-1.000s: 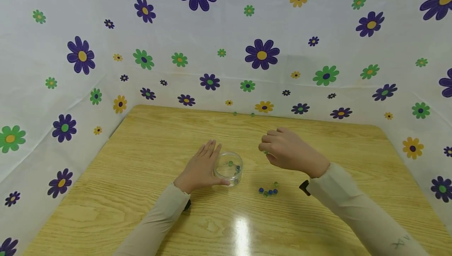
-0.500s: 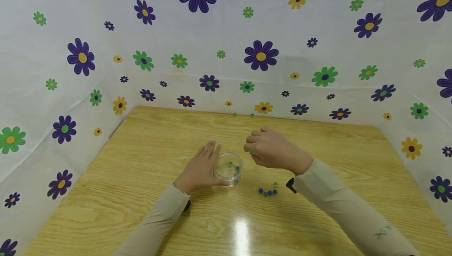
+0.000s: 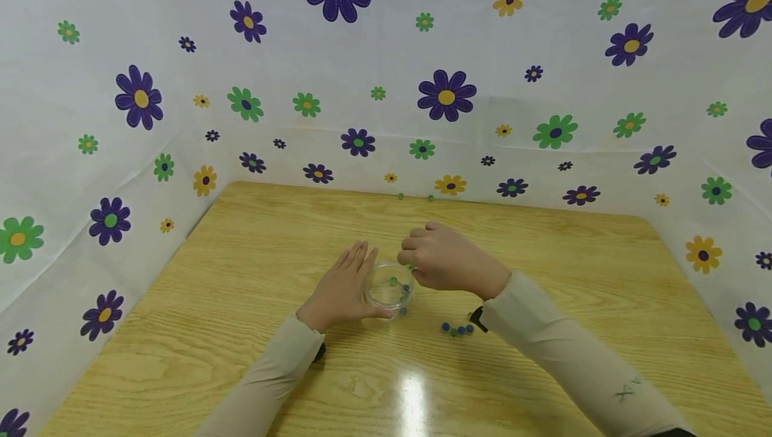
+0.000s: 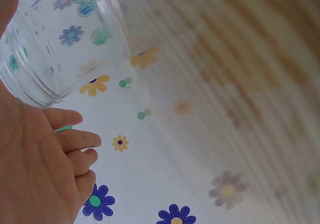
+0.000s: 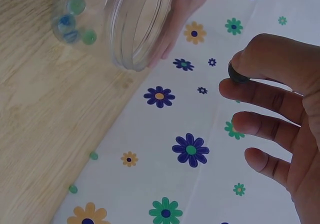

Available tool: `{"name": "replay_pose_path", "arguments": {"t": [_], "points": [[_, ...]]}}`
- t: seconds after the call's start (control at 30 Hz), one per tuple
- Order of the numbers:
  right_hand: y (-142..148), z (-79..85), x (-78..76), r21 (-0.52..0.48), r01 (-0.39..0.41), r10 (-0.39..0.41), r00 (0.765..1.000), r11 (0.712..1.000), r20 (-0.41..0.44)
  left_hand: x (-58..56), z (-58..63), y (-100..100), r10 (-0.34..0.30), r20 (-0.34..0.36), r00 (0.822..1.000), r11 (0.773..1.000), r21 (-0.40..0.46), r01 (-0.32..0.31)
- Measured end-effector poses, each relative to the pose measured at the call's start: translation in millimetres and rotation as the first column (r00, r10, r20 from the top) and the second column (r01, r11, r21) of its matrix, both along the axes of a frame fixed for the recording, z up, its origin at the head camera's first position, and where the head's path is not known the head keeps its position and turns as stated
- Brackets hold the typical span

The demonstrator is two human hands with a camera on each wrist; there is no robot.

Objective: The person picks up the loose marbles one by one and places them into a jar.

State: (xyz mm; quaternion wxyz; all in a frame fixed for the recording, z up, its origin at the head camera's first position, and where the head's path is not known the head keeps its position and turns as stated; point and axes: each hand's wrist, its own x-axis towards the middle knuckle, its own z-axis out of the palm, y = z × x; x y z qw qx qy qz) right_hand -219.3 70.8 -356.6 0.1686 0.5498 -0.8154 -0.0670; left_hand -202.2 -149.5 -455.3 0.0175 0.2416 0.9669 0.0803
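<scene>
My left hand (image 3: 342, 287) rests against a clear round jar (image 3: 391, 303), its thumb along the near side and its straight fingers reaching past the far left side. Several green and blue marbles lie inside the jar, seen through its wall in the right wrist view. My right hand (image 3: 449, 257) is at the jar's right rim, palm turned down. Between thumb and index finger it pinches one marble (image 5: 239, 73), dark in the right wrist view and green in the head view. Its other fingers are loosely bent.
Right of the jar, several blue and green marbles (image 3: 461, 330) lie in a small curved group on the wooden table (image 3: 289, 222). Two green marbles (image 3: 401, 196) lie at the table's back edge. A white flowered cloth (image 3: 271, 75) surrounds the back and sides.
My right hand has moved left with the pinched marble, from beyond the loose marbles up to the jar's rim. My left hand and the jar stay in place.
</scene>
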Motion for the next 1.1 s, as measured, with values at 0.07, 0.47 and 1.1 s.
{"name": "replay_pose_path", "arguments": {"t": [0.07, 0.47, 1.1], "points": [[-2.3, -1.5, -0.2, 0.01, 0.002, -0.002, 1.0, 1.0, 0.0, 0.2, 0.5, 0.3, 0.0, 0.002, 1.0, 1.0, -0.004, 0.0], [-10.4, -10.9, 0.7, 0.01, -0.01, 0.01, 0.999, 1.0, 0.033, 1.7, 2.4, 0.0, -0.006, 0.001, 1.0, 1.0, 0.008, 0.006], [-16.5, -18.3, 0.7, 0.013, -0.012, 0.011, 0.998, 1.0, 0.057, 0.3, -0.3, -1.7, -0.012, -0.013, 1.0, 1.0, 0.005, 0.012]]}}
